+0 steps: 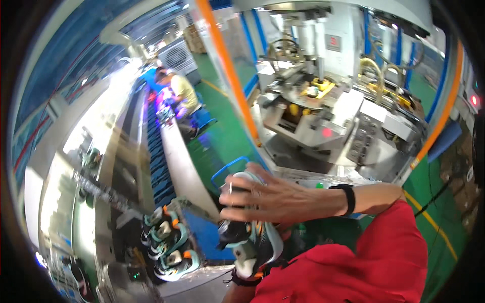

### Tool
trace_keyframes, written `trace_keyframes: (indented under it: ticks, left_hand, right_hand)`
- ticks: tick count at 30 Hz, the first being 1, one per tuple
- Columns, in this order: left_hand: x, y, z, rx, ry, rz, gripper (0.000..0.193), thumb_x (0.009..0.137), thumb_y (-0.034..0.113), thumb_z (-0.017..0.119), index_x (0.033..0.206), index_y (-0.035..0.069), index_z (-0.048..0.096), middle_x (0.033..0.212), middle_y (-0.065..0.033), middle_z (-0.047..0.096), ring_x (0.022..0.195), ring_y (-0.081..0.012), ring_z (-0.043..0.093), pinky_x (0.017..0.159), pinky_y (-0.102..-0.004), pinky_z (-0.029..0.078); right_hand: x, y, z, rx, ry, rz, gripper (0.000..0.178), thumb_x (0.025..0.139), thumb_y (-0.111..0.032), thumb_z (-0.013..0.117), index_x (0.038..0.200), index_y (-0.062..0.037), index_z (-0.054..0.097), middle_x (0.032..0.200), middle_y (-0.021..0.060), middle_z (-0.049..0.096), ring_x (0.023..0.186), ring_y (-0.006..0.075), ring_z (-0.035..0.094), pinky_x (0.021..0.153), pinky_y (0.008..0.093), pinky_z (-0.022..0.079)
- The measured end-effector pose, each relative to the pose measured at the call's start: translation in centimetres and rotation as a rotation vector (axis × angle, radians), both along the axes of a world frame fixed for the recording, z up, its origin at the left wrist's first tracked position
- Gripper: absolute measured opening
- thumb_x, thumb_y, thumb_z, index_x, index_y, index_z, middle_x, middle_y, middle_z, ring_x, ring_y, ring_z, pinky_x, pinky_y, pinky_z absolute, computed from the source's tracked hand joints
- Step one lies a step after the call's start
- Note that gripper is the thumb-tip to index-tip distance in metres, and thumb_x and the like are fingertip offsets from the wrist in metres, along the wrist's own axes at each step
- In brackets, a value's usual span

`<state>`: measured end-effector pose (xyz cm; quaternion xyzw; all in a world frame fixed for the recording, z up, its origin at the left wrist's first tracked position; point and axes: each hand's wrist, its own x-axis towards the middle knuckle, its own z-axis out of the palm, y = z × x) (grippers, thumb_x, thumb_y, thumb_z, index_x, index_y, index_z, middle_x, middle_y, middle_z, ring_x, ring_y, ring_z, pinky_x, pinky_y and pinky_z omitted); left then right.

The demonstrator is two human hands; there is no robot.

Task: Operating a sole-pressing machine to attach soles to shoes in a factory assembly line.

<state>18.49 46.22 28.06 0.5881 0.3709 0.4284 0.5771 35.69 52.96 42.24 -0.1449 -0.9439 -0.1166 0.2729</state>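
A sports shoe with a pale blue-green sole, dark upper and orange trim is in front of my red-clothed body. Across its upper end lies my right hand, the fingers wrapped over a dark part and a whitish piece; a black band circles this wrist. My left forearm, also with a black band, comes up from the lower edge beneath the shoe. The shoe hides most of my left hand, which appears to support it from below. Several similar shoes stand to the left, with whitish inserts in their openings.
A conveyor line with a pale edge runs away to the far left, where a seated person works. Ahead stands a machine framed by orange posts. A blue stool is on the green floor.
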Motion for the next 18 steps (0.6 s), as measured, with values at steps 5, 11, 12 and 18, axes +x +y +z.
trace_keyframes:
  ticks: [5, 11, 12, 18]
  left_hand:
    - [10.7, 4.8, 1.8, -0.319, -0.699, -0.167, 0.056, 0.099, 0.044, 0.038, 0.137, 0.004, 0.042, 0.130, -0.0152, 0.052, 0.115, -0.0293, 0.055, 0.099, -0.0448, 0.044]
    - [27.0, 7.2, 2.2, -0.045, -0.107, -0.062, 0.054, 0.091, 0.024, 0.062, 0.134, -0.001, 0.040, 0.116, -0.0095, 0.058, 0.105, -0.0169, 0.056, 0.090, -0.0307, 0.046]
    - [29.2, 8.0, 2.0, 0.017, -0.033, -0.137, 0.054, 0.092, 0.024, 0.061, 0.135, -0.002, 0.039, 0.117, -0.0094, 0.057, 0.106, -0.0163, 0.055, 0.091, -0.0304, 0.046]
    - [46.5, 14.8, -3.3, 0.016, -0.103, -0.551, 0.065, 0.096, 0.033, 0.055, 0.142, -0.005, 0.031, 0.130, -0.0178, 0.053, 0.120, -0.0188, 0.049, 0.100, -0.0291, 0.037]
  right_hand:
    - [14.4, -2.8, -3.1, -0.742, 0.403, -0.147, 0.080, 0.075, -0.011, 0.074, 0.143, -0.0085, 0.033, 0.139, 0.0210, 0.041, 0.119, 0.0355, 0.051, 0.101, 0.0405, 0.042]
    - [23.0, -4.0, -13.2, -0.946, 1.554, -0.585, 0.062, 0.066, -0.010, 0.077, 0.123, -0.0035, 0.054, 0.108, 0.0054, 0.060, 0.099, 0.0133, 0.055, 0.091, 0.0283, 0.046]
    - [25.0, -4.2, -13.5, -0.944, 1.621, -0.642, 0.064, 0.065, -0.008, 0.077, 0.124, -0.0032, 0.054, 0.108, 0.0046, 0.060, 0.098, 0.0127, 0.056, 0.089, 0.0280, 0.047]
    - [41.3, -8.9, -16.2, -0.539, 1.781, -0.989, 0.061, 0.061, -0.006, 0.075, 0.119, -0.0002, 0.057, 0.108, 0.0061, 0.062, 0.097, 0.0148, 0.059, 0.090, 0.0280, 0.046]
